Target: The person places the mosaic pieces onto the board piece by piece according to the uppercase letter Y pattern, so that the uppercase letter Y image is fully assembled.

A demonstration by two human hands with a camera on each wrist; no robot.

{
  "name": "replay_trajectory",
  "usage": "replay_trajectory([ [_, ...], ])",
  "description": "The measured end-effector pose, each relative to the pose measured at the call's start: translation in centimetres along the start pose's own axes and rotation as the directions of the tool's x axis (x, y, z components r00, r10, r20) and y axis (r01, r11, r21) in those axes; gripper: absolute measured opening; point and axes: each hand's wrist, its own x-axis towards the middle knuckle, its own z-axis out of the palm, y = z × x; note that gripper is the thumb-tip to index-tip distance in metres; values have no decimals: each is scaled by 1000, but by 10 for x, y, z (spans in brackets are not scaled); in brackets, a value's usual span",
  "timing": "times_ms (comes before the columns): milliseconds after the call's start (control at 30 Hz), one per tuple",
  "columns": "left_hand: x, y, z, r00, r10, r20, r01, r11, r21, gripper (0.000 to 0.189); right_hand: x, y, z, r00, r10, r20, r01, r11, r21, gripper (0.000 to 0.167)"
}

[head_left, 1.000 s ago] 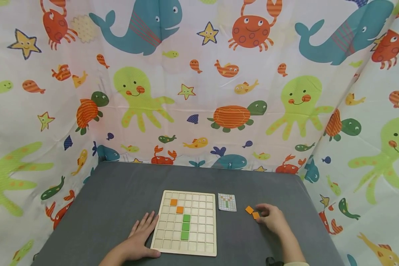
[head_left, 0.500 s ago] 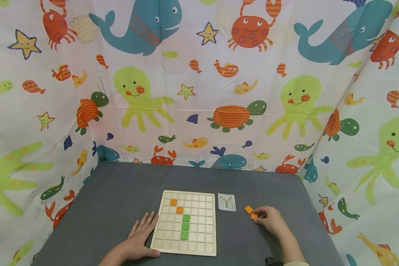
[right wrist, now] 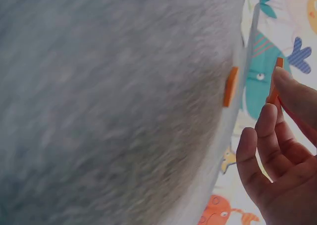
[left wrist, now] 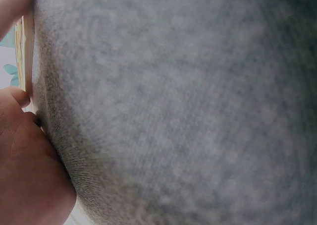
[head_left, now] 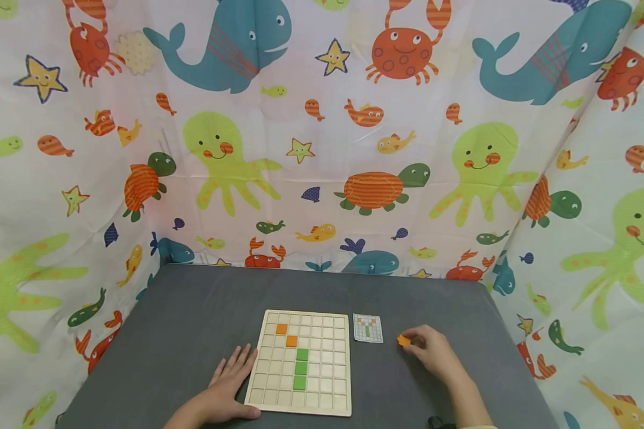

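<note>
My left hand point(head_left: 224, 386) rests beside the wooden grid board point(head_left: 328, 358), fingers spread along its left edge and thumb at the lower left corner. Two orange tiles point(head_left: 291, 341) and three green tiles point(head_left: 301, 368) sit in the board's squares. To the right, my right hand point(head_left: 433, 350) pinches an orange square tile point(right wrist: 276, 81) between thumb and fingers, raised off the table in the right wrist view. Another orange tile point(right wrist: 231, 86) lies on the table close by; in the head view the two overlap. The left wrist view shows mostly grey cloth.
A small printed pattern card point(head_left: 367, 328) lies between the board and my right hand. Grey cloth covers the table point(head_left: 204, 310). A curtain point(head_left: 322, 149) printed with sea animals rises behind the table and along both sides. Something black point(head_left: 437, 422) shows near the right forearm.
My right hand has taken hold of the nearer orange tile and lifted it, shifting slightly left and away from me. The left hand stays at the board.
</note>
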Motion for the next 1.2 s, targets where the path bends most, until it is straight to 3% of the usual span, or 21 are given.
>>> replay_trajectory([
  [300,5,-3,1,1000,5,-10,-4,999,35,126,6,-21,6,998,-58,-34,58,998,8,21],
  [833,1,-4,2,1000,-14,-13,14,999,29,127,16,-60,33,983,-184,-29,184,983,10,22],
  [1200,0,-3,2,1000,-15,-13,16,999,30,127,21,-83,45,970,-243,20,243,970,32,21],
])
